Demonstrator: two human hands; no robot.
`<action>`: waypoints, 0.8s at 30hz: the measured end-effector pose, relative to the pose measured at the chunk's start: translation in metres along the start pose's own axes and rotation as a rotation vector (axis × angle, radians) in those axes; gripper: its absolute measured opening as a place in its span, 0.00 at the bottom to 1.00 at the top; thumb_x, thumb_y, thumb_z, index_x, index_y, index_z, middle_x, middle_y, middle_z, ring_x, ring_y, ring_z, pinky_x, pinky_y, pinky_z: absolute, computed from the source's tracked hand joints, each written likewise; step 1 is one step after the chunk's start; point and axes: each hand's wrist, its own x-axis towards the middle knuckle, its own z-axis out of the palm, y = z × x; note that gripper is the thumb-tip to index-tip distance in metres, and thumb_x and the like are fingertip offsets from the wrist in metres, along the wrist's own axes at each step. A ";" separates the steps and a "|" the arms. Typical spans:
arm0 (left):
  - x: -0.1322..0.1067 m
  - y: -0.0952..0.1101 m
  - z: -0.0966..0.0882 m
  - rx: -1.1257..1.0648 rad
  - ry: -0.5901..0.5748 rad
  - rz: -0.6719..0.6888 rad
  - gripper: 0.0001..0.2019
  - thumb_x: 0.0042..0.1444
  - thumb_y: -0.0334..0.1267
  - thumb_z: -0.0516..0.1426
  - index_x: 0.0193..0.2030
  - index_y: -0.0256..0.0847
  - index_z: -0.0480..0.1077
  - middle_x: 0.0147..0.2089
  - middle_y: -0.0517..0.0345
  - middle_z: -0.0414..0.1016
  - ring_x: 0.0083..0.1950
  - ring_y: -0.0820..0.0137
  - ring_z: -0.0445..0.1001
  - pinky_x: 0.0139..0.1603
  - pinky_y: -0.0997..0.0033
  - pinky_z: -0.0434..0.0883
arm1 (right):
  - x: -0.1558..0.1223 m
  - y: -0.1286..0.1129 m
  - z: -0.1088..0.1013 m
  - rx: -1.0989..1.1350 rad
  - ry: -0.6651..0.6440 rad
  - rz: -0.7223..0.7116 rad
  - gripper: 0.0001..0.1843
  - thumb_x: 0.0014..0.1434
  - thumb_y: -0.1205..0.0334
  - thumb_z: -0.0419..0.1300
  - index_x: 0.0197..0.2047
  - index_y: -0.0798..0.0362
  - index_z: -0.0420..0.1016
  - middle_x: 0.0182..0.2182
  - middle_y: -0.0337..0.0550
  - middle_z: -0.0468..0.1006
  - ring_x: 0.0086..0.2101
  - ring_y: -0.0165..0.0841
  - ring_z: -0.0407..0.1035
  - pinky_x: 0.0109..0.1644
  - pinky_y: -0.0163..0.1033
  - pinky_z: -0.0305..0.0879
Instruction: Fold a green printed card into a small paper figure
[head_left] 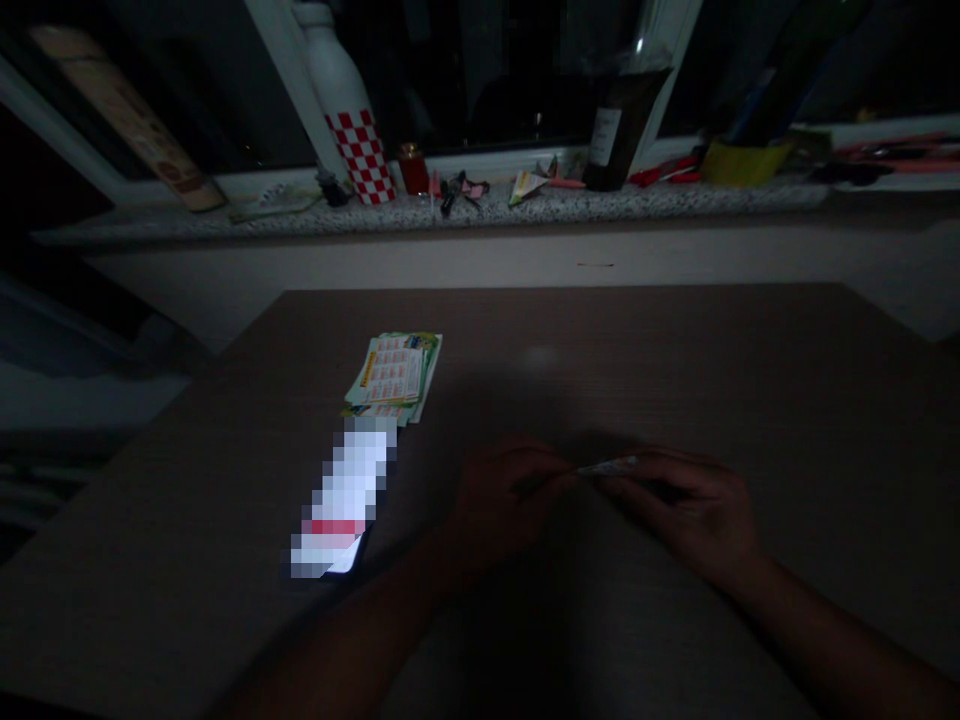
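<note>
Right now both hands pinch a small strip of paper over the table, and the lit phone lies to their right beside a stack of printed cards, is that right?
Not quite. In the head view the lit phone lies to the left of the hands, not the right. The rest holds: the left hand and right hand pinch the small paper strip over the table, and the printed cards sit beside the phone.

The bottle (pixel 352 130) on the windowsill is white with red checks; the desk (pixel 675 380) is brown.

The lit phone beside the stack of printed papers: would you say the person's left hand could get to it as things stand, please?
Probably yes. The left hand lies close to the phone, with only bare table between them. It does pinch a small paper strip together with the right hand.
</note>
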 end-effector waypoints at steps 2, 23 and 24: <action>0.000 0.000 0.000 -0.015 0.005 -0.044 0.03 0.53 0.35 0.60 0.34 0.39 0.75 0.35 0.57 0.78 0.35 0.72 0.76 0.37 0.72 0.73 | 0.001 -0.001 0.000 0.000 0.016 0.007 0.07 0.51 0.68 0.65 0.34 0.47 0.79 0.31 0.39 0.82 0.29 0.32 0.76 0.32 0.35 0.75; 0.000 0.011 -0.002 0.026 -0.004 0.184 0.03 0.55 0.30 0.57 0.37 0.36 0.72 0.36 0.53 0.75 0.38 0.71 0.74 0.40 0.72 0.72 | 0.004 -0.004 0.004 -0.026 -0.108 -0.117 0.10 0.53 0.71 0.63 0.38 0.49 0.79 0.30 0.41 0.81 0.29 0.32 0.76 0.31 0.34 0.74; 0.000 0.011 -0.002 0.029 -0.006 0.203 0.03 0.55 0.30 0.57 0.37 0.35 0.71 0.36 0.52 0.74 0.38 0.71 0.73 0.40 0.71 0.72 | 0.004 -0.005 0.005 -0.023 -0.117 -0.121 0.10 0.53 0.71 0.63 0.39 0.49 0.79 0.30 0.41 0.81 0.29 0.32 0.76 0.31 0.35 0.74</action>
